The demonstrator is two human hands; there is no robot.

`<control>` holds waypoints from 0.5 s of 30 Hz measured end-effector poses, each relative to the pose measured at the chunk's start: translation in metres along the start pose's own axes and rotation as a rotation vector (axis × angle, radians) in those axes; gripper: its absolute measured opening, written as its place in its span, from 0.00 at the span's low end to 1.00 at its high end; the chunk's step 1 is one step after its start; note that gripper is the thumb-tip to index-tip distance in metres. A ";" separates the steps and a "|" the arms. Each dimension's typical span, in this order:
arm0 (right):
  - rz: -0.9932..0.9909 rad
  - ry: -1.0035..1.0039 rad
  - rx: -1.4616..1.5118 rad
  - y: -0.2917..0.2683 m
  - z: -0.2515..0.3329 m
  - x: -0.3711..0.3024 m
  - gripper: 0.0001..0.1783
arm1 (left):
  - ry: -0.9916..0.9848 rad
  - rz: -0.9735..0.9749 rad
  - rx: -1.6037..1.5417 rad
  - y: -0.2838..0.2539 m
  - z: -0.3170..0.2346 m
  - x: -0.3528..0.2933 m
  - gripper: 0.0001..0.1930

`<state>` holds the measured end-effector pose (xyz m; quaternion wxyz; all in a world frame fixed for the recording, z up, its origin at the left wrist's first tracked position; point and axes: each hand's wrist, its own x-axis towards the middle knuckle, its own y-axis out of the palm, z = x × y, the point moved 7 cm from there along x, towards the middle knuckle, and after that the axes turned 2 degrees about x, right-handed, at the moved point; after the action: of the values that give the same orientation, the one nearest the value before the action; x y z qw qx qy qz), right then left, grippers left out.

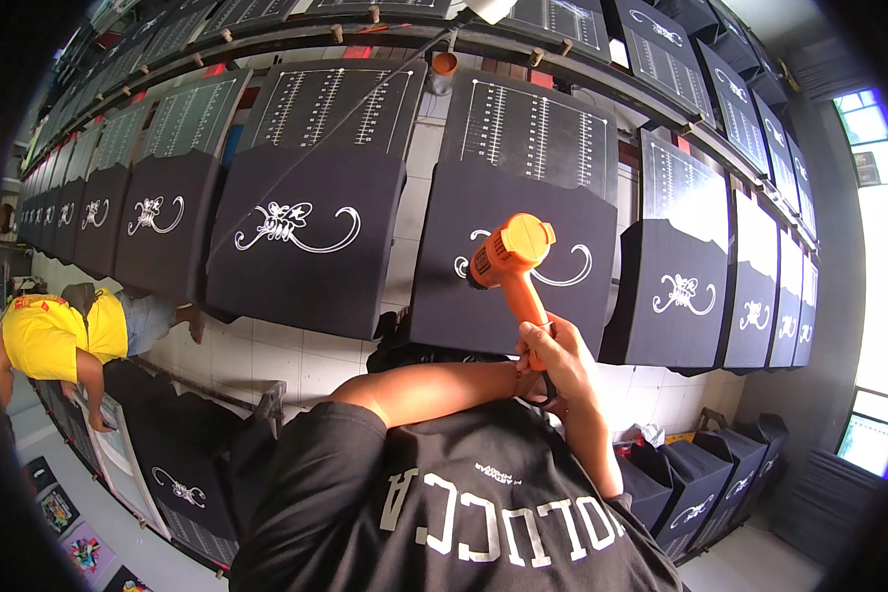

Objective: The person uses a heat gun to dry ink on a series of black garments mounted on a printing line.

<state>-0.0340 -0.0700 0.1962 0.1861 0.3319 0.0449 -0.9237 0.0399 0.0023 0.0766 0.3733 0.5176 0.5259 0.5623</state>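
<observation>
My right hand (562, 357) is closed round the handle of an orange heat gun (523, 261). Its dark nozzle points left and down at the white scroll print on a black shirt (503, 321), partly covering that print. The shirt is stretched over a flat board (533, 123) in front of me. My left forearm (444, 388) crosses my body toward the right wrist. The left hand (531, 380) is mostly hidden at that wrist, near a black cord (545, 399), and its fingers do not show.
More boards with printed black shirts (296, 227) stand in rows left, right and beyond. A person in a yellow shirt (54, 335) bends over a framed screen (128, 459) at left. An orange cup (444, 65) sits between boards. A thin dark pole or cable (326, 148) slants across the left boards.
</observation>
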 end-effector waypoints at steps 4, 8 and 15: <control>-0.026 0.000 -0.012 0.017 0.000 -0.004 0.19 | -0.010 0.015 -0.010 0.005 0.006 -0.011 0.17; -0.037 0.001 -0.035 0.026 0.000 -0.002 0.18 | -0.023 0.028 -0.015 0.008 0.008 -0.019 0.17; -0.039 -0.062 -0.014 0.040 0.009 0.005 0.17 | -0.033 0.026 0.004 0.011 0.005 -0.029 0.17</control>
<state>-0.0278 -0.1109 0.2018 0.1715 0.3010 0.0520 -0.9366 0.0513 -0.0267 0.0819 0.3735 0.5345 0.5139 0.5574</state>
